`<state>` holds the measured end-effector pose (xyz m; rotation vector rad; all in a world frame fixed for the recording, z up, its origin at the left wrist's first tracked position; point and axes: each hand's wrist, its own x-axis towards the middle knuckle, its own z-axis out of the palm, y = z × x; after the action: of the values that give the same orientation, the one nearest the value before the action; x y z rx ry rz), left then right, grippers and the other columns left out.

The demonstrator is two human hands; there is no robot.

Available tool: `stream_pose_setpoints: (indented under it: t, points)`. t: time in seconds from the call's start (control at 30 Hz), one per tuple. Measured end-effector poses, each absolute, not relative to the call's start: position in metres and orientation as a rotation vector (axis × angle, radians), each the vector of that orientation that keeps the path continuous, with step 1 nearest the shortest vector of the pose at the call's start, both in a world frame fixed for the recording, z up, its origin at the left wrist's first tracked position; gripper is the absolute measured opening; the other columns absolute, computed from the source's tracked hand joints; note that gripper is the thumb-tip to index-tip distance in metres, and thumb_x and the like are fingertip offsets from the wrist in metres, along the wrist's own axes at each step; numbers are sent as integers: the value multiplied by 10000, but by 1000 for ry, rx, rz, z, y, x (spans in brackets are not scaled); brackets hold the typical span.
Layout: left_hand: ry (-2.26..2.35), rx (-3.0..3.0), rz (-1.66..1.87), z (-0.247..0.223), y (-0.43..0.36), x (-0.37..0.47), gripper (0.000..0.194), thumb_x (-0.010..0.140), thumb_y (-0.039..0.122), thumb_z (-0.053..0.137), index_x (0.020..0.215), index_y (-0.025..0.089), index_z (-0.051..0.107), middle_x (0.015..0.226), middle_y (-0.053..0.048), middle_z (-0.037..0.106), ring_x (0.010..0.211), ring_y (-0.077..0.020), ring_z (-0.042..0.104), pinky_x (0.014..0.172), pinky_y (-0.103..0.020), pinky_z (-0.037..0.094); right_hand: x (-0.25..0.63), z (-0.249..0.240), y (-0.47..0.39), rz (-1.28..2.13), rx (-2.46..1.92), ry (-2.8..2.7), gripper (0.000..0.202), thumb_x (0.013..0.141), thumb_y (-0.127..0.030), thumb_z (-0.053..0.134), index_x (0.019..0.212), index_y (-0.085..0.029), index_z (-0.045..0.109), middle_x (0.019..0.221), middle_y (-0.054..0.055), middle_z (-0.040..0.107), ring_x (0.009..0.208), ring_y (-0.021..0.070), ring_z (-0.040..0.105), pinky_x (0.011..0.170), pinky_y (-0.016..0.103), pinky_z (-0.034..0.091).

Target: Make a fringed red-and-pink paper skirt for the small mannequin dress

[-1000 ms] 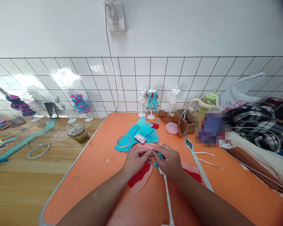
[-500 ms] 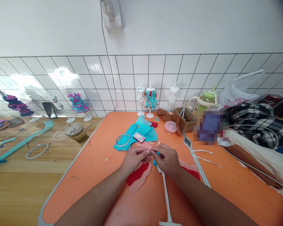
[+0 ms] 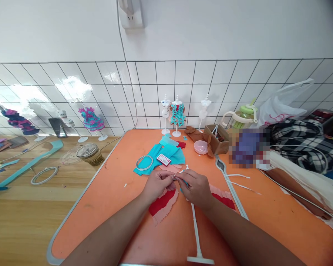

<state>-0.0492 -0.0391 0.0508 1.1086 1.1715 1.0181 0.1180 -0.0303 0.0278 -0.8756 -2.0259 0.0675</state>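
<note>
My left hand (image 3: 159,183) and my right hand (image 3: 194,187) meet fingertip to fingertip over the orange table mat. Both pinch at something too small to make out. A white mini dress form (image 3: 195,232) lies on the mat with its base towards me; its torso is mostly hidden under my right hand, where a bit of turquoise cloth shows. Below my left hand lies a red and pink cloth piece (image 3: 163,207), and a similar red and pink piece (image 3: 223,197) is beyond my right wrist. Turquoise fabric (image 3: 176,156) lies just past my hands.
On the fabric rest a small hoop (image 3: 144,163) and a red-white box (image 3: 163,159). A pink dish (image 3: 201,147) and cardboard box (image 3: 218,142) stand at the back. Behind are several dress forms, one dressed (image 3: 177,114). A lidded jar (image 3: 90,154) is left; a zipper (image 3: 233,192) runs right.
The view has tilted slightly, so everything sits a little higher in the picture. My fingertips have shifted only slightly and stay pinched together.
</note>
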Motion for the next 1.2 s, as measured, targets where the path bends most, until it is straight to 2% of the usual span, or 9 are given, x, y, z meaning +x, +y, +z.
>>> stream_pose_setpoints:
  t: [0.4,0.77,0.9,1.03,1.13,1.2]
  points:
    - [1260,1145,934,57,-40,-45,272,753,387,598,691,151,720,479,-11,631,441,-129,566,481,-241,467,122,33,-30,-135,-939,-2094,150,909,-225,555,912,-218,705,828,33,731,739,140,679,618,241,445]
    - [1286,1371,961,53,-45,-43,239,762,335,580,684,171,735,493,0,626,480,-137,575,481,-233,437,118,33,-30,-31,-987,-2025,149,834,-184,570,782,-221,705,737,4,716,647,122,645,550,230,403]
    - [1273,1345,1002,55,-46,-42,209,741,326,605,681,168,728,500,-6,629,498,-143,582,501,-240,447,115,35,-31,182,-1020,-1944,148,807,-185,564,743,-215,694,679,1,672,534,104,569,521,222,407]
    - [1279,1295,1021,56,-45,-42,230,747,345,613,739,153,740,521,-17,639,497,-145,584,516,-251,465,113,39,-30,481,-1066,-1796,129,790,-215,584,713,-206,687,682,6,660,509,105,531,522,228,420]
    - [1268,1328,1053,56,-44,-42,199,740,321,628,700,155,730,552,-24,651,518,-150,599,531,-258,480,111,42,-28,878,-1141,-1576,137,766,-285,606,673,-191,642,612,-9,605,459,101,455,454,230,368]
    - [1223,1349,1102,56,-45,-43,181,744,310,639,710,160,733,631,-42,692,593,-167,638,581,-269,507,110,43,-25,1226,-1152,-1333,175,742,-350,629,679,-189,604,519,-47,511,412,86,368,397,216,290]
